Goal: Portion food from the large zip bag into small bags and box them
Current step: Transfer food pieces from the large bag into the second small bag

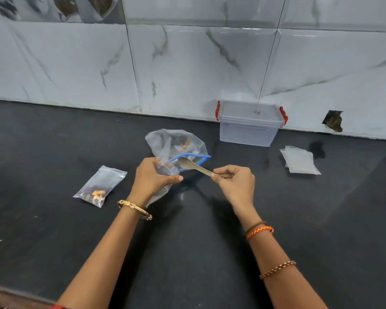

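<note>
Head view shows the left hand (153, 178) gripping a small bag (163, 175) on the countertop (54, 230) while the right hand (235, 181) pinches a spoon (193, 167) at the large zip bag (176, 146) mouth, so scoop shallow, keeping the small bag's opening spread

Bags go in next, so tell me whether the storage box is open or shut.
Shut. The storage box has its lid seated on top and both red latches folded down at its ends.
</note>
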The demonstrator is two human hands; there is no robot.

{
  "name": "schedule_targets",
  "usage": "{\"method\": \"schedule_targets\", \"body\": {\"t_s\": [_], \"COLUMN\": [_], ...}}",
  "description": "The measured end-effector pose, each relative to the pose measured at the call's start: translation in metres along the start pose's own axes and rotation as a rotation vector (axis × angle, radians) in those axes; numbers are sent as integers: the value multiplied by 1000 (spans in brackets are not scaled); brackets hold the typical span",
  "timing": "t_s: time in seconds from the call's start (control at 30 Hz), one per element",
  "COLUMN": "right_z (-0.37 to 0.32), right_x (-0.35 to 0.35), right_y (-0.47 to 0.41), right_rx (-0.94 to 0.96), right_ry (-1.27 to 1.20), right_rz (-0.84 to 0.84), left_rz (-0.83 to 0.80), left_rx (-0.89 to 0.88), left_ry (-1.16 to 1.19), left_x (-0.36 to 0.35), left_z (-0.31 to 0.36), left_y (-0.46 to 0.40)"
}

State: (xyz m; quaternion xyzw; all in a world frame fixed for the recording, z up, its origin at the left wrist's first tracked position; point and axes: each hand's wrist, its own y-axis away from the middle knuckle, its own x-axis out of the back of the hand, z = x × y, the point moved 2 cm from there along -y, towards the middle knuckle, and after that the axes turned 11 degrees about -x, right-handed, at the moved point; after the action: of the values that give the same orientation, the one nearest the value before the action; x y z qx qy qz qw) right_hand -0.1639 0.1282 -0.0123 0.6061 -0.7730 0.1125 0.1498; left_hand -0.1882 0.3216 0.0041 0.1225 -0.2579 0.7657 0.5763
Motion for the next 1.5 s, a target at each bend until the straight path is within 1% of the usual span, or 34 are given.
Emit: {"method": "schedule_targets", "body": {"t_s": [0.13,0.3,0.43,0.5,0.57,0.63,0.67,0.73,0.8,0.83,0.93,1.07,1.2,1.33,1.43,1.5], "right_z": [-17,-23,-36,-41,-44,-44,-45,-48,-47,-46,-43,-46,-52,-52,-50,-49], "right_x": [-22,-53,-77,-85,-89,-93,-95,-95,-97,-99,-101,-104,-106,-112,-120,-123], "right_y": [4,-1,-9,-18,-25,-32,-34,-32,-35,-37,-37,-39,-40,-40,-40,-41], "right_rx": [142,382,541,533,529,520,527,577,550,520,523,446,386,250,117,17], "right_ry": [152,333,501,601,652,681,693,753,769,780,774,791,704,474,329,174], "right_rz": [78,103,168,175,175,129,119,136,82,28,6,-19,-83,-115,-142,-152], "left_rz": [-6,-95,-170,-217,-300,-334,-323,-236,-105,-50,38,15,-13,-12,-63,-89], "left_rx": [-29,-19,7,-1,-14,-30,-35,-38,-8,22,135,249,362,352,352,368], "left_ry": [15,30,94,121,152,220,259,331,424,473,612,823,998,1043,1074,1087], "left_x": [0,0,4,11,21,35,42,53,59,59,51,26,5,-6,-7,-7], "left_z": [-2,-8,-11,-9,-6,-4,-2,-3,-9,-14,-27,-45,-56,-55,-56,-57], "left_y": [-3,-4,-8,-10,-13,-18,-21,-33,-48,-56,-75,-95,-108,-115,-117,-117]}}
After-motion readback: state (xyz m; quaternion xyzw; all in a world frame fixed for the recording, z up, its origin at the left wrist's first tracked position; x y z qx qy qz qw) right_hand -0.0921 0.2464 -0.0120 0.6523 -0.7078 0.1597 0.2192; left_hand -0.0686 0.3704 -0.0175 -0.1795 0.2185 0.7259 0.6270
